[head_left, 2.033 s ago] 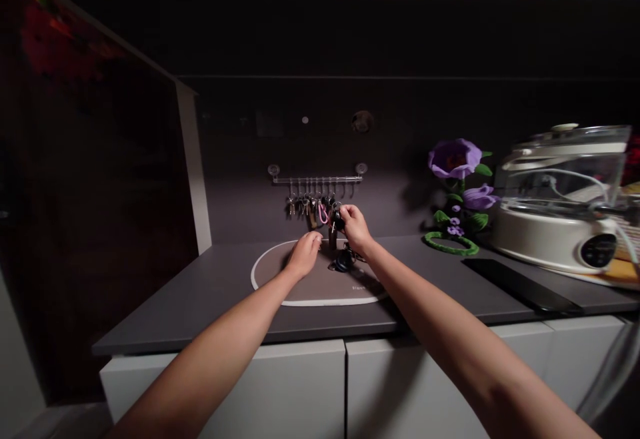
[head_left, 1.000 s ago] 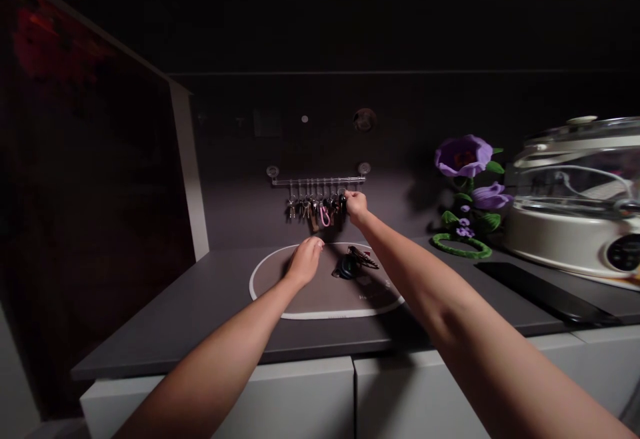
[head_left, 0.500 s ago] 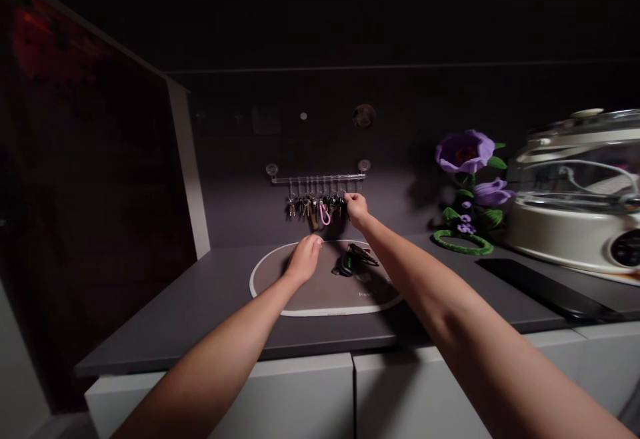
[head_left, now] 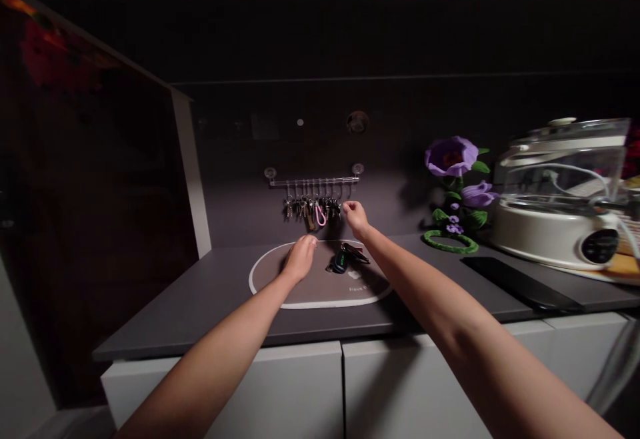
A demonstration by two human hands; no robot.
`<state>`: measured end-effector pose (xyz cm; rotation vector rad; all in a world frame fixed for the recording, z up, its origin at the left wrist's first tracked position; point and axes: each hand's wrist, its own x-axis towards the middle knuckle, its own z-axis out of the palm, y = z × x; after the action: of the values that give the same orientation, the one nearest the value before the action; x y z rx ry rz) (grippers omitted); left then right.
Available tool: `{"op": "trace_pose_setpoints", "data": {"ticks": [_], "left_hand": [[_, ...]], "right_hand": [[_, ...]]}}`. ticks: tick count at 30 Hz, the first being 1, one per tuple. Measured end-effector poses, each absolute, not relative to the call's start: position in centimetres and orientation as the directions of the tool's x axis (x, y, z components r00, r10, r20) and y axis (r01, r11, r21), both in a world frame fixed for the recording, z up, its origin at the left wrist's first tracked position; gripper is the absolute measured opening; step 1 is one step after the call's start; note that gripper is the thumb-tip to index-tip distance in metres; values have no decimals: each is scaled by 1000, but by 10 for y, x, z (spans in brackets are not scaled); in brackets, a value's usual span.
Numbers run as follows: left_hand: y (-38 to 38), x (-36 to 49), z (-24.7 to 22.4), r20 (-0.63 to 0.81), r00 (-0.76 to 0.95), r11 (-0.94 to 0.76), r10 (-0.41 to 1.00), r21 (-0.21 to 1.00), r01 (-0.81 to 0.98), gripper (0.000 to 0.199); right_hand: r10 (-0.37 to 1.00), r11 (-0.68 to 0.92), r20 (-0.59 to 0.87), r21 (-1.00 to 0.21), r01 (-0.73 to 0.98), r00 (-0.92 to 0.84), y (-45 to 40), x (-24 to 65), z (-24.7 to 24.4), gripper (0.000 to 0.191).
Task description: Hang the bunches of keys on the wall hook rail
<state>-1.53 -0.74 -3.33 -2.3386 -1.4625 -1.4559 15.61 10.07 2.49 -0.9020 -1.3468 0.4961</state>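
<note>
1. Hovering in front of the wall point(head_left: 235, 219), the right hand point(head_left: 357, 218) was just beside the right end of the hanging keys point(head_left: 304, 209), with a narrow gap between its fingertips and the nearest dark bunch point(head_left: 337, 208).
2. Its fingers were curled inward, with their tips drawn close to the thumb; nothing showed in them, but I could not tell whether the tips touched.
3. The keys hung in a row from a clear rail point(head_left: 315, 181) on the wall, a pink loop point(head_left: 321, 216) among them.
4. The left hand point(head_left: 300, 257) was low over the back left part of an oval mat point(head_left: 270, 279), below the keys, its fingers loosely bent and side by side. Nothing showed in its grip; the palm was hidden, and I could not tell whether it touched the mat.
5. Between the hands, a dark key fob point(head_left: 340, 263) lay on the mat beside a brown bunch point(head_left: 357, 253), both clear of the fingers.
6. Farther right on the counter point(head_left: 200, 305) stood purple flowers point(head_left: 453, 157) and a white appliance point(head_left: 540, 232).
</note>
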Motion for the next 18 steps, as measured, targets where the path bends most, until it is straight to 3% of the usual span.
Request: {"op": "trace_pose_setpoints", "data": {"ticks": [7, 14, 18], "left_hand": [[-12, -11, -20, 699, 64, -532, 712, 478, 699, 18], [-13, 10, -2, 500, 40, -393, 865, 626, 674, 14], [-6, 27, -5, 467, 9, -352, 884, 652, 672, 17]], "right_hand": [[817, 549, 558, -830, 103, 145, 55, 162, 24, 21], [826, 561, 563, -826, 56, 28, 24, 176, 5, 15], [824, 564, 566, -819, 106, -7, 14, 185, -8, 15]]}}
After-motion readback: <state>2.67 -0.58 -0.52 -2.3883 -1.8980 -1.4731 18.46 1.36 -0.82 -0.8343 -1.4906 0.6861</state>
